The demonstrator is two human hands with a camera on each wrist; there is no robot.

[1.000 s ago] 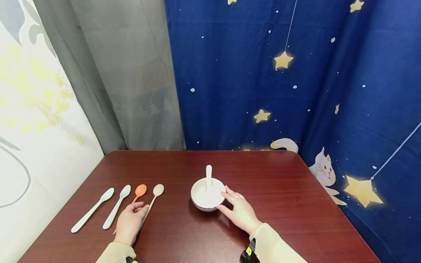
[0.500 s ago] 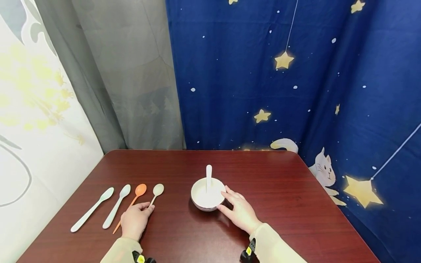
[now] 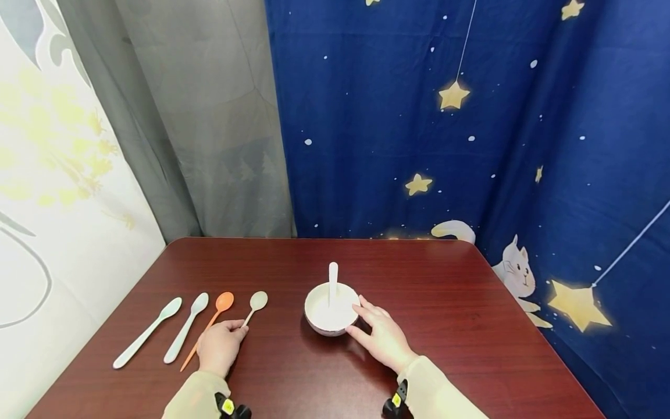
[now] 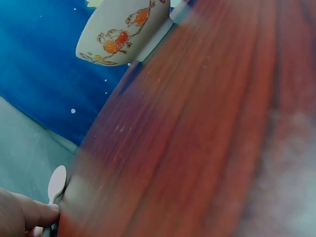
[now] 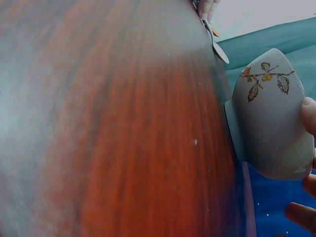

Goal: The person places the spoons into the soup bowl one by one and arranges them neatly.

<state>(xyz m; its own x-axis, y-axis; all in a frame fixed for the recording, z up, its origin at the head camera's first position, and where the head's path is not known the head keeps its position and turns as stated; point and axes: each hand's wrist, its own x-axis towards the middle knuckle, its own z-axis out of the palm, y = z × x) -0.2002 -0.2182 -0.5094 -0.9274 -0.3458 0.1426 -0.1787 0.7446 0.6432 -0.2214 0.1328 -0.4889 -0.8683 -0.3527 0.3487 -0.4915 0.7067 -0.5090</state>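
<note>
In the head view, we see the left hand (image 3: 218, 348) pinching the cream spoon (image 3: 259, 301) by its handle, with thumb and fingers together; the spoon's head points away from the person. Just beside this hand lies the orange spoon (image 3: 224, 301), and further left two pale green spoons (image 3: 184, 331) lie on the dark red table (image 3: 293, 372). The right hand (image 3: 384, 340) holds the bowl (image 3: 317, 313) at its right side, thumb and fingers around the wall. Inside the bowl leans a white spoon (image 3: 333, 276), handle upward.

In the left wrist view, we find the cream spoon's head just beyond the pinching fingertips; whether it touches the table, we cannot tell.

In the right wrist view, we notice the thumb pressing the bowl's wall, near painted leaves (image 5: 282, 84).
</note>
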